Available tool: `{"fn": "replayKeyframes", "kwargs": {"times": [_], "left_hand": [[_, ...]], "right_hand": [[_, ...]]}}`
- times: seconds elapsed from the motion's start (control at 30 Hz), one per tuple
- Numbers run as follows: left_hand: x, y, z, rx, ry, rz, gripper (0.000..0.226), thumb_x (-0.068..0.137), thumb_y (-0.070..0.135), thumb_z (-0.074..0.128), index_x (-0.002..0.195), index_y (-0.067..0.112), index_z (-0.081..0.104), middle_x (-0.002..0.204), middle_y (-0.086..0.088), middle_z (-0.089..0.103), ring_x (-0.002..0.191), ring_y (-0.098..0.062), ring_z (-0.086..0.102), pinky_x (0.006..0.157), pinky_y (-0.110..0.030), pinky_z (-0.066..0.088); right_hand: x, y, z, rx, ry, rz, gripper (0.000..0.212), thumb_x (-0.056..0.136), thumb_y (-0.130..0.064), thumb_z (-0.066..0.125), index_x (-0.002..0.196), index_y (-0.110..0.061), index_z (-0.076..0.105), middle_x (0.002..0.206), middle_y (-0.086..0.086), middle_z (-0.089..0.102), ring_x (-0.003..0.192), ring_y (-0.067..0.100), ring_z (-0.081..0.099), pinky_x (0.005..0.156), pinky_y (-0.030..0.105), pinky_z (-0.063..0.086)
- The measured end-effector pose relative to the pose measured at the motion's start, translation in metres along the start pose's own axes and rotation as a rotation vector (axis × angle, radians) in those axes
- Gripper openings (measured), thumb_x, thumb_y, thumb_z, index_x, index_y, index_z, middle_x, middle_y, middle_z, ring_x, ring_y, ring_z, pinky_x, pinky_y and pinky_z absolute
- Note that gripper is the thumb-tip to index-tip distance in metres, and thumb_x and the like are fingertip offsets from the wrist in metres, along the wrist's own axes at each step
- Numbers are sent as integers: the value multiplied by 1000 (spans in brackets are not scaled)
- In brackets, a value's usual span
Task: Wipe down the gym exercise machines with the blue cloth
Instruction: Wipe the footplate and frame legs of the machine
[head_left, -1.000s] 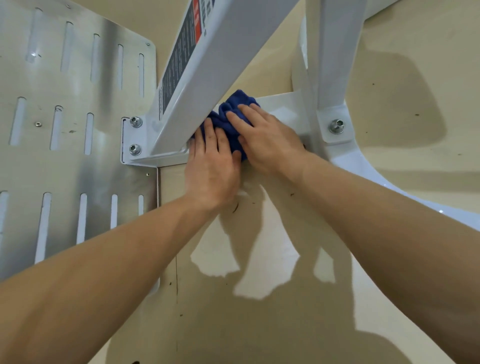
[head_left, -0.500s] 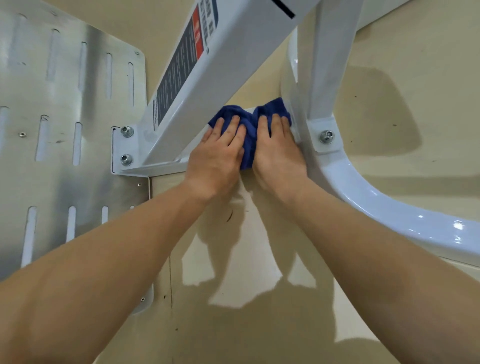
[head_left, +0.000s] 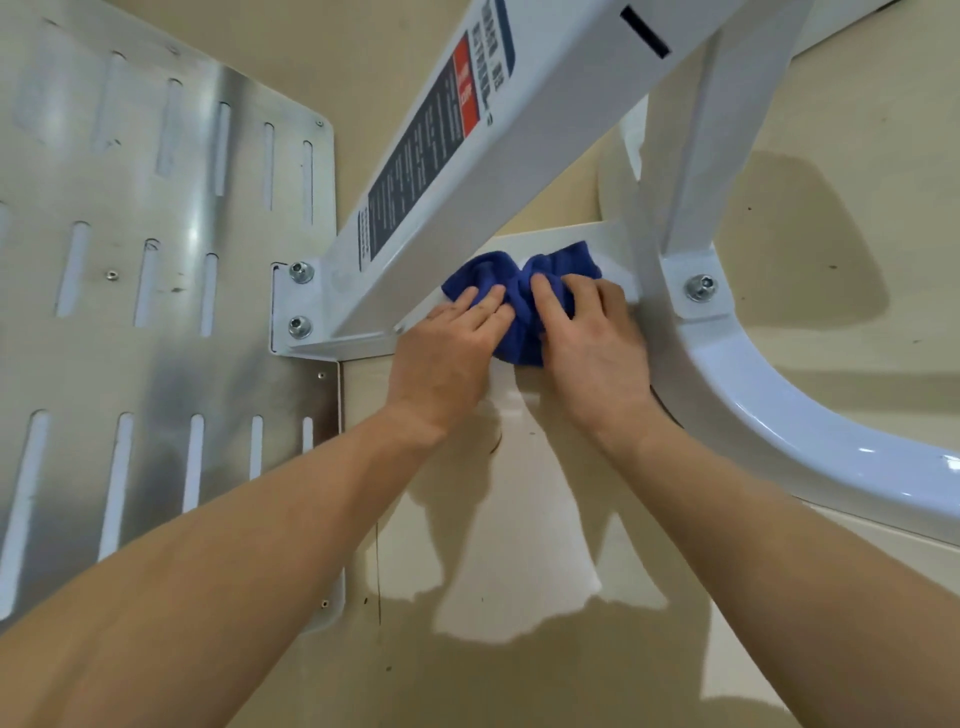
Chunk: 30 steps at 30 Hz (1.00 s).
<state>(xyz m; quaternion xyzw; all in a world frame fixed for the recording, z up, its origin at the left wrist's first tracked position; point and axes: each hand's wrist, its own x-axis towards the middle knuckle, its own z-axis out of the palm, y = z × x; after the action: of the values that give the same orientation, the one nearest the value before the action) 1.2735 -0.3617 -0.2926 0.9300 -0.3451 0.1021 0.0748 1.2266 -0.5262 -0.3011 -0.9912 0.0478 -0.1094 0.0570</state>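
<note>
Blue cloth lies bunched on the white base plate beneath the slanted beam, left hand and right hand pressing it with flattish fingers (neither pinching), mid-wipe; the next move probably calls for sliding it along the curved tube.

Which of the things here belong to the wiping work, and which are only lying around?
In use: blue cloth; left hand and right hand, both pressing it; white machine frame.
Only nearby: slotted metal plate; floor.
</note>
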Motion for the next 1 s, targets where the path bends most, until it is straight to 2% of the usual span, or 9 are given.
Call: {"fn": "replayKeyframes", "kwargs": {"times": [0.13,0.27,0.37,0.43,0.53,0.7,0.8,0.87,1.0], "left_hand": [[-18,-7,-3,65,5,42,49,74,5,78,121,13,69,129,-6,66,112,-28,66,75,-35,57],[-44,-19,3,234,-14,45,46,94,6,40,138,-2,51,144,-22,49,128,-38,53,102,-46,48],[-60,-16,6,305,-38,-17,50,99,7,26,145,-7,37,152,-28,35,140,-41,38,111,-48,38],[-62,-11,11,322,-23,-40,50,99,7,28,147,-7,33,153,-29,31,142,-42,33,115,-48,33],[-52,-7,19,279,-19,-68,53,98,9,39,148,-6,29,155,-27,29,143,-43,29,117,-49,29],[-16,0,31,217,16,15,56,96,22,56,145,-1,40,150,-20,42,139,-38,40,112,-48,38],[12,23,38,174,59,65,49,95,31,45,132,2,59,137,-17,58,126,-35,56,103,-44,46],[27,30,42,157,61,100,46,95,29,45,128,2,62,133,-17,61,123,-35,59,100,-44,48],[35,17,38,164,66,195,40,86,13,69,124,1,65,128,-17,64,115,-36,64,93,-44,55]], "right_hand": [[6,3,2,-25,33,-138,55,84,-19,69,136,-16,53,112,15,57,96,38,53,70,44,51],[23,-2,-1,-113,67,-366,50,90,-39,63,133,-15,54,104,14,57,88,36,51,71,44,43],[39,-24,3,-190,172,-481,39,93,-34,55,125,-12,60,97,12,59,80,32,53,67,42,39],[42,-31,5,-288,229,-546,30,97,-17,45,119,-8,63,89,9,59,73,29,52,67,40,39],[41,-19,-1,-437,257,-584,36,94,-4,34,114,-6,64,80,4,56,66,25,49,70,38,41],[40,22,-16,-689,160,-583,23,85,-12,51,101,-11,67,77,1,59,68,23,53,75,37,36],[38,40,-29,-842,75,-552,20,80,-11,52,87,-17,70,73,-1,62,67,21,57,75,34,41],[37,48,-35,-880,49,-528,23,78,-11,50,84,-18,71,73,-1,65,68,21,59,76,32,43],[36,46,-35,-851,33,-495,18,78,-14,53,83,-16,71,72,1,65,67,22,60,75,35,47]]}}
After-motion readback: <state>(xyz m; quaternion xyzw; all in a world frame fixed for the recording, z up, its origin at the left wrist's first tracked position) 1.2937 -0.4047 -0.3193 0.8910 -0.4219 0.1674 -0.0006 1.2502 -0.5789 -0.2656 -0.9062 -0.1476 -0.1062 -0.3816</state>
